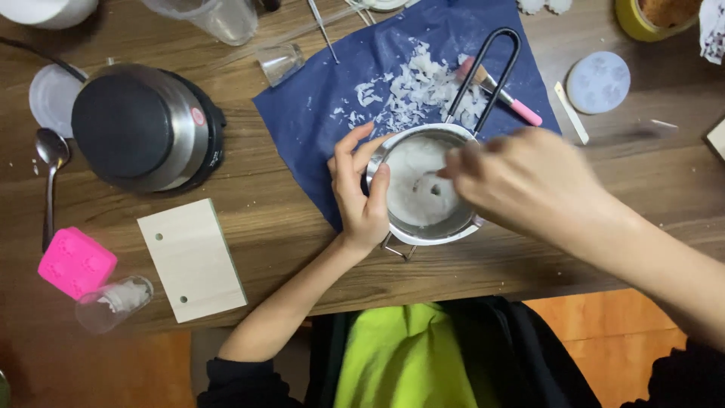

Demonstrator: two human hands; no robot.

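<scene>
1. A small metal melting pot (pixel 423 227) is seen on the wooden counter (pixel 287 227), sitting half on the edge of a dark blue paper sheet (pixel 317 113). Its black loop handle (pixel 491 72) points away, up across the sheet.
2. The pot is steadied by the left hand (pixel 359 196): the fingers (pixel 349 151) are spread and curled round the left rim, thumb hooked on the edge.
3. The right hand (pixel 529 181) is held over the pot's right side, blurred. Its fingers look bunched together above the white stuff inside, but whether anything is pinched can't be told.
4. The pot is pretty much filled with a white, waxy-looking mass (pixel 419 185).
5. White flakes (pixel 423 87) are scattered over the blue sheet just behind the pot, and a brush with a pink handle (pixel 502 94) is lying among them.
6. Off to the left, well apart: a round black-topped hot plate (pixel 140 125), a spoon (pixel 51 162), a pink silicone mould (pixel 75 262), a pale wooden block with two holes (pixel 192 261) and a small clear cup on its side (pixel 113 302).
7. A pale blue round mould (pixel 598 81) is parked at the far right.
</scene>
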